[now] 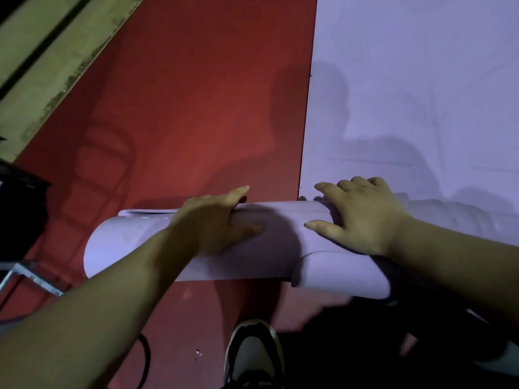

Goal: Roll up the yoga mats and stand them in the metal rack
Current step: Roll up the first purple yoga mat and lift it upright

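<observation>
While both hands sit on the mat, we log the scene from the widest surface down. Red floor (182, 108) fills the left and bottom of the view. Lilac yoga mat (421, 80) lies flat on that floor at the right, running away from us. Its near end is wound into a roll (134, 248) lying crosswise, with the left end reaching out over red floor past the mat's flat edge (the windings are uneven, with an outer layer stepped at the right).

Left hand (213, 223): grip clasped on the roll left of its middle, fingers draped over the far side, thumb on the near face, index finger pointing right.

Right hand (362, 217): grip also closed on the roll, fingers bent over the top where roll meets flat mat, thumb laid on the near face. The hands are apart, with bare roll between them.

One shoe (252, 352) stands on the floor below the roll. A metal frame (28, 276) shows at the left edge; we cannot tell whether it is the rack. A black cable (146, 357) loops beside the left forearm.
</observation>
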Action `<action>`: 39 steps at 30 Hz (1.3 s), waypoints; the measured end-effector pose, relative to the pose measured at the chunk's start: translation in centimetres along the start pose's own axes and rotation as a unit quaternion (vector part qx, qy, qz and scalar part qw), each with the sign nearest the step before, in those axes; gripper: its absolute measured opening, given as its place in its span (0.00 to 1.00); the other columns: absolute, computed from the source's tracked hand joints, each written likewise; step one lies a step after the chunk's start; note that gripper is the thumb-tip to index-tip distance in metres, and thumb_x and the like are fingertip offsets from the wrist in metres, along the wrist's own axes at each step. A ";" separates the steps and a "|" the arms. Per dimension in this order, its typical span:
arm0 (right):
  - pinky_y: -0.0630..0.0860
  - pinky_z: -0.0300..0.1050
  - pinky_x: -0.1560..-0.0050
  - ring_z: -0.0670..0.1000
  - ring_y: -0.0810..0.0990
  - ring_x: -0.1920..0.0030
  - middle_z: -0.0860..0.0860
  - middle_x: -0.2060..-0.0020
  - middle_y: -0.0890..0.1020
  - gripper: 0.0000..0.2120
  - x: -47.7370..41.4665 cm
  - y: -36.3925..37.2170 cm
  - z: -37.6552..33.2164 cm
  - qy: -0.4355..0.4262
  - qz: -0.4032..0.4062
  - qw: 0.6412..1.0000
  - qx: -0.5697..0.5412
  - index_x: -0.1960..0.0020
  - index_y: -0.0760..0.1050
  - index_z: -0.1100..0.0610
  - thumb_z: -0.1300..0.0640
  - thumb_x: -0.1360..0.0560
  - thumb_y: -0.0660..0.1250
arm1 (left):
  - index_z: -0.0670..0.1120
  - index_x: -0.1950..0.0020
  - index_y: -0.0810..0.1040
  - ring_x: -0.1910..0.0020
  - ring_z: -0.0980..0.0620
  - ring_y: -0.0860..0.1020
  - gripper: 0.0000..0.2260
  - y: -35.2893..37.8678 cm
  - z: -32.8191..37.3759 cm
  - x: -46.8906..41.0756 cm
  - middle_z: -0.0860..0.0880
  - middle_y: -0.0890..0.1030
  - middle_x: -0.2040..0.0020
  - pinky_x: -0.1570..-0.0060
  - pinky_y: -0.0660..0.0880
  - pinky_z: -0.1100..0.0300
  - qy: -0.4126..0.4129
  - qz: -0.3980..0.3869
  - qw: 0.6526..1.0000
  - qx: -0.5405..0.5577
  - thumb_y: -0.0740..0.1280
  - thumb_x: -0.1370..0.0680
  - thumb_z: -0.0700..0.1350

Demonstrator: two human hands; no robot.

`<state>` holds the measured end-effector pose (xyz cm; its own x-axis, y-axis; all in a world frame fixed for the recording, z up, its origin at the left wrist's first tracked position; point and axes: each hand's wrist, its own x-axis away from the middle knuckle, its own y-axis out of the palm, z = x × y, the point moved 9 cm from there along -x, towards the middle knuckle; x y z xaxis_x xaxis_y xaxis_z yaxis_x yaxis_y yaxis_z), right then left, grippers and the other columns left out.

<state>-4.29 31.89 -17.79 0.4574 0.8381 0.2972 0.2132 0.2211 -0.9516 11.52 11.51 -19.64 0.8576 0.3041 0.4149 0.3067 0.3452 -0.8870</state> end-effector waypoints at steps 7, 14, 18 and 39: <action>0.76 0.55 0.47 0.61 0.81 0.51 0.55 0.46 0.77 0.44 1.4 0.2 -1.8 0.016 0.033 0.997 -0.061 0.29 0.70 0.51 0.21 0.30 0.49 | 0.56 0.25 0.70 0.37 0.47 0.80 0.46 -0.8 0.6 1.6 0.54 0.83 0.36 0.37 0.75 0.48 -0.002 0.071 0.997 -0.016 0.55 0.35 0.82; 0.70 0.55 0.37 0.56 0.76 0.35 0.48 0.37 0.80 0.41 0.2 -0.2 -4.0 0.017 -0.047 0.997 -0.051 0.26 0.65 0.42 0.22 0.28 0.39 | 0.46 0.38 0.80 0.53 0.39 0.84 0.31 -1.6 1.2 4.8 0.45 0.86 0.48 0.52 0.79 0.47 0.047 0.216 0.975 -0.001 0.55 0.21 0.70; 0.73 0.56 0.35 0.59 0.78 0.35 0.52 0.36 0.80 0.29 -1.7 0.3 -8.7 -0.022 -0.076 0.989 -0.121 0.30 0.69 0.46 0.30 0.20 0.47 | 0.45 0.37 0.80 0.47 0.38 0.82 0.24 -0.8 -2.0 7.6 0.43 0.84 0.44 0.45 0.76 0.43 -0.087 0.267 0.960 0.011 0.57 0.20 0.60; 0.56 0.55 0.21 0.55 0.61 0.20 0.49 0.19 0.61 0.46 -11.0 -13.8 -16.0 0.028 -0.049 0.941 -0.334 0.20 0.55 0.35 0.17 0.34 0.45 | 0.56 0.18 0.54 0.28 0.64 0.59 0.49 -14.3 -7.8 15.0 0.51 0.53 0.20 0.31 0.58 0.64 -0.256 0.442 0.757 0.408 0.79 0.31 0.62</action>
<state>1.52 11.68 -6.63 0.4481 0.7979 0.4032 0.7430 -0.0816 -0.6643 23.20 4.22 -2.29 0.2425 0.9684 -0.0576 -0.8291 0.1761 -0.5306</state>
